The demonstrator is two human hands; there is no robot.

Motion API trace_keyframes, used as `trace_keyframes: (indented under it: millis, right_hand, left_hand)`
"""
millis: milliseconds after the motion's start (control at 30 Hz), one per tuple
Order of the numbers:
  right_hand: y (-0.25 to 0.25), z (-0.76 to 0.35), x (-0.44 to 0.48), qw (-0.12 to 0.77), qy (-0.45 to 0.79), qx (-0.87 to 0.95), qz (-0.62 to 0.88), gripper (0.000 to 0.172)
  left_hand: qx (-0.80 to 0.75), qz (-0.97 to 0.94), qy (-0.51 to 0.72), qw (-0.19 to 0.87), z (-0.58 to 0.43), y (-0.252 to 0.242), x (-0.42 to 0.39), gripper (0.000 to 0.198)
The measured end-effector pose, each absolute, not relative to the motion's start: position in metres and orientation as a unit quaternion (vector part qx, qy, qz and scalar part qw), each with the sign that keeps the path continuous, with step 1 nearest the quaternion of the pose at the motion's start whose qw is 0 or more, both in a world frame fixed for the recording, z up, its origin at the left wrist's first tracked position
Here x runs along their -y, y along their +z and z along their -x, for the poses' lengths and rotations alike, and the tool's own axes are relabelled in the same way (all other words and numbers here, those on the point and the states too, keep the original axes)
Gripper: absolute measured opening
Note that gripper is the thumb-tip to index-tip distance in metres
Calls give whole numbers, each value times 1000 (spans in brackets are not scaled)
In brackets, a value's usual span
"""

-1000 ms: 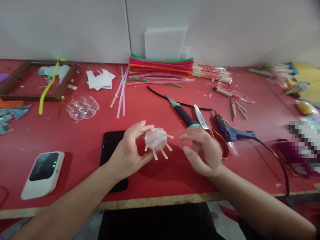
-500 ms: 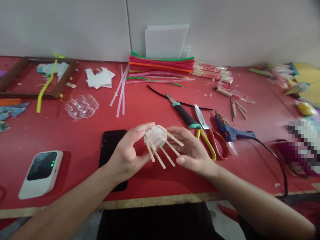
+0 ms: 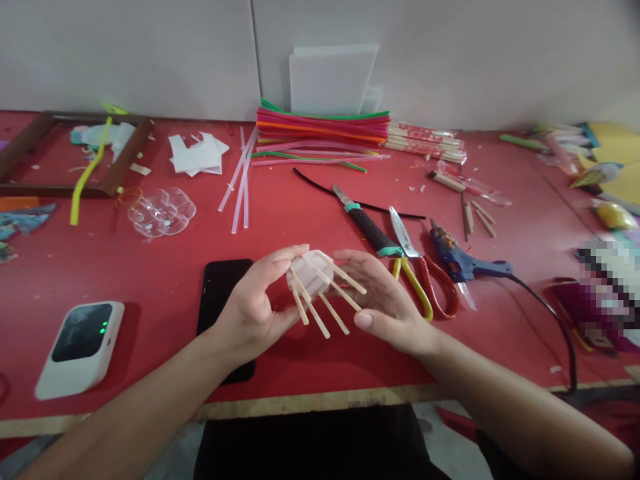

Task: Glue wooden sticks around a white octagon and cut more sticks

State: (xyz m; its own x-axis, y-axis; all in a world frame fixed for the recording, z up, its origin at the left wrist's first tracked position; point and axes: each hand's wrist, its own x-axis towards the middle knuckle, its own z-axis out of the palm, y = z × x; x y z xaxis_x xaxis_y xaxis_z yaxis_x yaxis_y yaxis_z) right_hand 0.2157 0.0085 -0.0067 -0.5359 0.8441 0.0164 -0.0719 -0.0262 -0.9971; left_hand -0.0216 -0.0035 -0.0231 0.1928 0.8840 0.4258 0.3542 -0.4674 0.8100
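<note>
Between my hands, above the front part of the table, is a small whitish many-sided disc with wooden sticks (image 3: 311,272) fixed to it. Several pale sticks fan out from it toward me. My left hand (image 3: 257,303) grips the disc's left side, thumb on the upper edge and other fingers beneath. My right hand (image 3: 393,307) curls round the right side, its thumb at the tip of one stick. Its other fingers lie partly hidden behind the sticks. Under my left hand lies a black phone (image 3: 223,293), partly covered.
Right of my hands lie a black-handled cutter (image 3: 370,230), scissors (image 3: 407,240) with yellow and red handles, and a blue glue gun (image 3: 453,257) with a cord. Pipe cleaners (image 3: 320,127) are stacked at the back. A white device (image 3: 83,347) and a clear palette (image 3: 163,212) are left.
Hardly anything differs. The view has shifted very slightly, and both hands keep the disc with its sticks in nearly the same pose.
</note>
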Motion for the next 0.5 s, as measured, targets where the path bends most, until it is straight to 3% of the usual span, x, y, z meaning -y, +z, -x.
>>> trace_keyframes:
  millis: [100, 267, 400, 500]
  right_hand:
    - [-14, -218, -13, 389, 629, 591, 322, 74]
    - [-8, -231, -42, 454, 449, 606, 475, 36]
    - [27, -234, -98, 330, 291, 740, 509, 21]
    - [46, -217, -153, 140, 130, 828, 527, 19]
  left_hand:
    - [-453, -748, 419, 246, 21, -19, 3, 65]
    - [-504, -765, 360, 174, 20, -30, 2, 81]
    - [-511, -780, 333, 143, 21, -35, 1, 80]
    - [-496, -797, 317, 131, 24, -33, 1, 76]
